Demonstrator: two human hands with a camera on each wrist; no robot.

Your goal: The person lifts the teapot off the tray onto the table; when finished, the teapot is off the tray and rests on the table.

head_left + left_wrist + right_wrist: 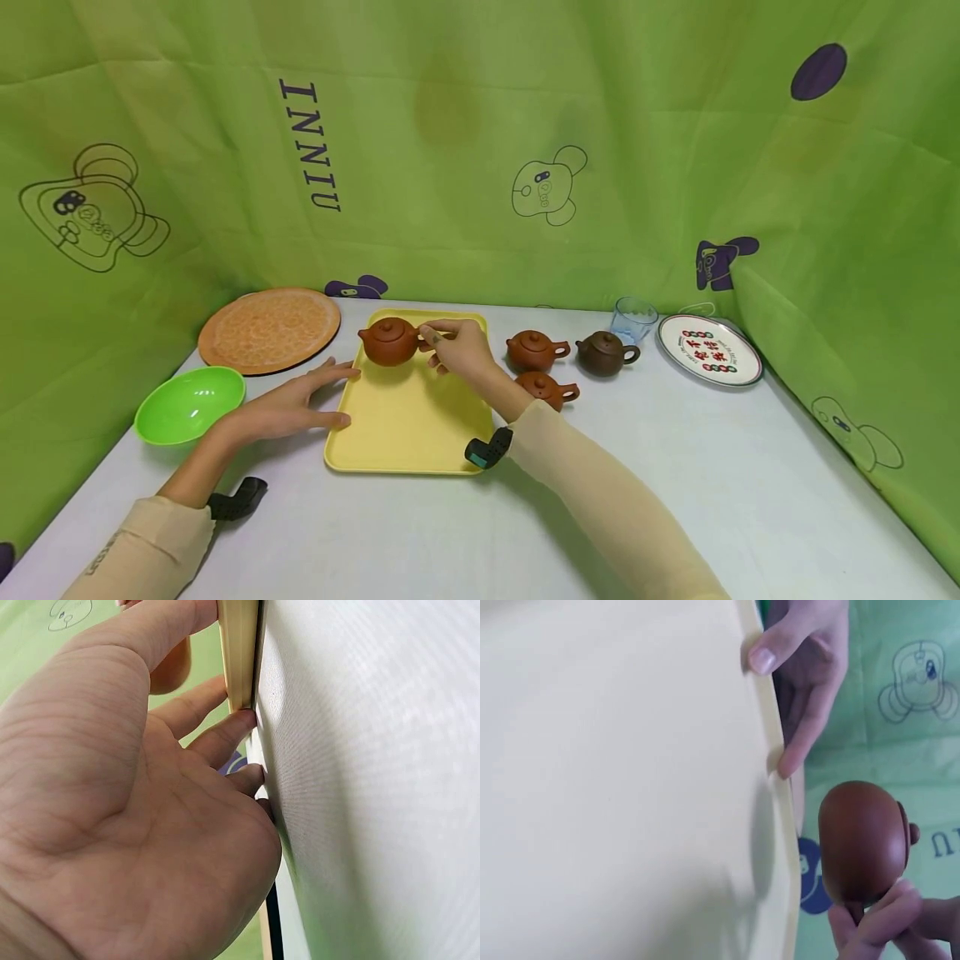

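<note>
A reddish-brown clay teapot (390,343) with a lid hangs over the far part of the yellow tray (412,429). My right hand (463,348) pinches its handle between thumb and fingers, the spout pointing left. In the right wrist view the teapot (861,841) stands off from the tray's surface, and a shadow falls on the tray. My left hand (281,410) reaches to the tray's left side, thumb and fingers spread. Its thumb and fingertips touch the tray rim (236,656) in the left wrist view.
Right of the tray stand two reddish teapots (534,350), one nearer and partly behind my right forearm, and a dark brown teapot (602,354). Behind that is a clear glass (634,318), then a patterned plate (709,350). On the left lie a green bowl (191,404) and a round orange mat (270,331).
</note>
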